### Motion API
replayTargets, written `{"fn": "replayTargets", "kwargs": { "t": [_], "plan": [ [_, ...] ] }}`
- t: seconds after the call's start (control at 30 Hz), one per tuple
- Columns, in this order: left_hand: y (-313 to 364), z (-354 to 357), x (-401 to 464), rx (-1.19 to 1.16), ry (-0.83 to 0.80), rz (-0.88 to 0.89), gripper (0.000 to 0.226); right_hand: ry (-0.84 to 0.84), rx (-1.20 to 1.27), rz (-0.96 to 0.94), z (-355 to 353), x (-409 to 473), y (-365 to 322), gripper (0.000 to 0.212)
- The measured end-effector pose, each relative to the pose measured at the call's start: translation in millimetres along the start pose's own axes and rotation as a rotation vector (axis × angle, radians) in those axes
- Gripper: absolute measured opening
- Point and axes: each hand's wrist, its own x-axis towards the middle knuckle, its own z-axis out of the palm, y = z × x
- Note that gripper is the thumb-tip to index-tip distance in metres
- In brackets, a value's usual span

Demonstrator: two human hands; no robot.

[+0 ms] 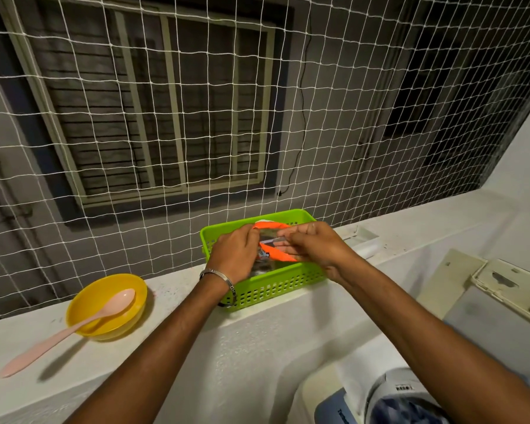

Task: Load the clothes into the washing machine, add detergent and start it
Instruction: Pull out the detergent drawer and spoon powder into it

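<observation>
Washing machine (389,402) is cut off at bottom. Our left hand (236,252) and right hand (314,246) pinch an orange detergent packet (277,254), half hidden, over the green basket (276,289) on the ledge (178,289).

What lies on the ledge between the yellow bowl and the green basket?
Nothing: in the head view the ledge is bare between the yellow bowl and the green basket.

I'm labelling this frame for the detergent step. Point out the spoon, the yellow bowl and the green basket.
spoon (74,330): head view, on the pink handle where it leaves the bowl.
yellow bowl (121,321): head view, on the inner wall near the front rim.
green basket (276,289): head view, on the perforated front wall.
</observation>
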Motion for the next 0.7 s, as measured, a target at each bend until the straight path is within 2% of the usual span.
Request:
{"fn": "replayTargets", "kwargs": {
  "t": [0.33,0.7],
  "plan": [
    [-1.7,1.6,1.9,0.002,-0.005,-0.008,0.036,0.066,0.143,0.072,-38.1,-10.2,-3.9,0.021],
    [-1.9,2.3,2.3,0.009,0.017,-0.016,0.036,0.122,0.165,0.116,-94.5,-41.7,-10.9,0.022]
  ]
}}
